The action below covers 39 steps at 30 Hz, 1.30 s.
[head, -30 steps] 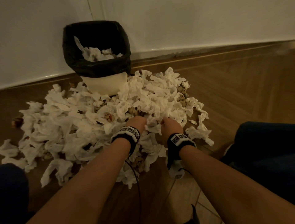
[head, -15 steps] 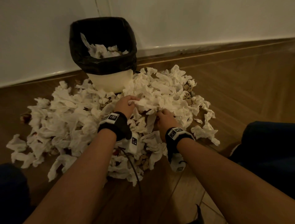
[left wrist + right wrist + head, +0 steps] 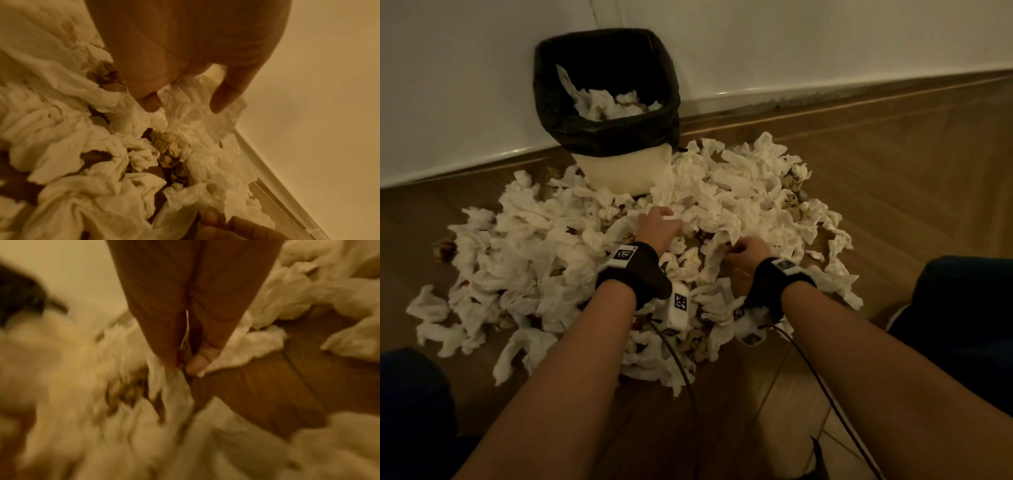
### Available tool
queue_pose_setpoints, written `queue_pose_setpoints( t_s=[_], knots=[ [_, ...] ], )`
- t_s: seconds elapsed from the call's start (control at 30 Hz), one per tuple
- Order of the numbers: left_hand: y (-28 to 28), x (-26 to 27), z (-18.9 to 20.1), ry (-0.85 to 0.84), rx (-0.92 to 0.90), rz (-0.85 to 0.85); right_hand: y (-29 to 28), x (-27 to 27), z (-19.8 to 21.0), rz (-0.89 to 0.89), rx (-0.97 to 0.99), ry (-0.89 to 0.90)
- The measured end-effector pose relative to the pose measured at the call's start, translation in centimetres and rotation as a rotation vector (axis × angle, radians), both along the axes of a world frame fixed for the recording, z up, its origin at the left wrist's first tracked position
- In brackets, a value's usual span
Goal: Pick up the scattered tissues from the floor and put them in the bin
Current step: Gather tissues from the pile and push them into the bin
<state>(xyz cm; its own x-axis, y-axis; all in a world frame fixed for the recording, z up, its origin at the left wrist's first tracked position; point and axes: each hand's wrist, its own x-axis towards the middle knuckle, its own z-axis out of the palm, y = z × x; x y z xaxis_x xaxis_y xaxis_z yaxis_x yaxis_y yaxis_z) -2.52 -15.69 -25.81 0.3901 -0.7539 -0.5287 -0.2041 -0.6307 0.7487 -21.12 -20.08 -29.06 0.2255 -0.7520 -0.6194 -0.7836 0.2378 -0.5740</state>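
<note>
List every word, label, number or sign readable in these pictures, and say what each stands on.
No readable text anywhere.
Left wristband: square black-and-white marker patterns, no letters.
Right wristband: a marker too dark and blurred to read.
Bin, its black liner and the tissues: no print visible.

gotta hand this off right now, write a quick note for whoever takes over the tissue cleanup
Left hand: grips a white tissue from the top of the pile.
Right hand: pinches tissue at the pile's near edge; its wrist view is blurred.
Bin: against the wall behind the pile, black liner, already partly filled with tissues.
Done: some tissues binned.
Left: most of the tissue pile is on the wooden floor, with brown crumpled scraps mixed in.
</note>
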Motion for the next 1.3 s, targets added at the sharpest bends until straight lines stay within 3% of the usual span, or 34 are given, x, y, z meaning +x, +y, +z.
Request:
queue_pose_setpoints(
  t_s=[0.1,0.17,0.33,0.57,0.67,0.97,1.13,1.3],
  knots=[
    [0.0,0.1,0.3,-0.075,0.018,-0.062,-0.2,-0.4,1.7,-0.427,0.396,-0.583],
    [0.1,0.1,0.9,-0.054,-0.021,-0.072,-0.5,-0.9,3.1,-0.548,0.507,-0.788],
    [0.3,0.6,3.1,-0.025,-0.231,-0.056,-1.1,-0.9,6.7,-0.574,0.556,-1.021],
    [0.9,2.2,7.1,0.056,-0.444,0.189,-2.1,0.3,11.8,-0.507,0.534,-1.375],
    [0.9,2.6,8.6,0.093,-0.492,0.228,-2.5,1.1,13.9,-0.504,0.45,-1.396],
    [-0.9,4.8,13.2,-0.234,-0.61,0.316,-3.5,8.4,19.2,-0.325,0.082,-1.166],
    [-3.7,7.8,15.4,-0.227,-0.578,0.304,-5.7,12.6,20.0,-0.254,-0.213,-0.829],
    [-5.0,9.5,15.3,-0.206,-0.438,0.211,-7.8,15.1,18.4,-0.194,-0.328,-0.588]
  ],
)
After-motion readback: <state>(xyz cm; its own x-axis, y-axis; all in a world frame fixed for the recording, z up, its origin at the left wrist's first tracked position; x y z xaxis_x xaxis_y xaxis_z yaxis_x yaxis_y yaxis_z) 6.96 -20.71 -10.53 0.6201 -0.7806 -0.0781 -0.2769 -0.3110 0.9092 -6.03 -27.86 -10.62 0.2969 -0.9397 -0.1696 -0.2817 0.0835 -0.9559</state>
